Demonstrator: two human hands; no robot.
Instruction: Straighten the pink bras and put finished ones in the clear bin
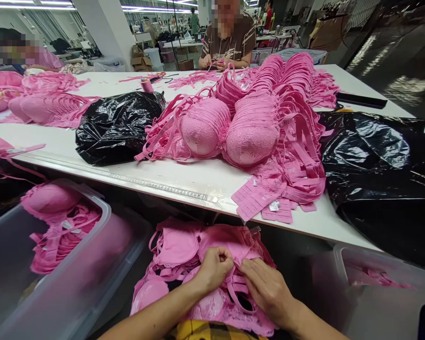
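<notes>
Several pink lace bras lie over my lap below the table edge. The upper pink bra (225, 236) shows the smooth inside of its cups. My left hand (214, 267) is closed in a pinch at the bra's edge, near its middle. Close beside it, my right hand (267, 283) has its fingers pressed together on the same bra, over the strap and band. Whatever small part lies between the fingertips is hidden. A pink strap (239, 297) loops down between the hands onto the lace below.
On the white table (184, 182) stands a long row of nested pink bras (251, 125). Black plastic bags (120, 125) flank it. A measuring tape (163, 186) runs along the front edge. Clear bins (106, 212) with bras stand left and right. A person (230, 38) works opposite.
</notes>
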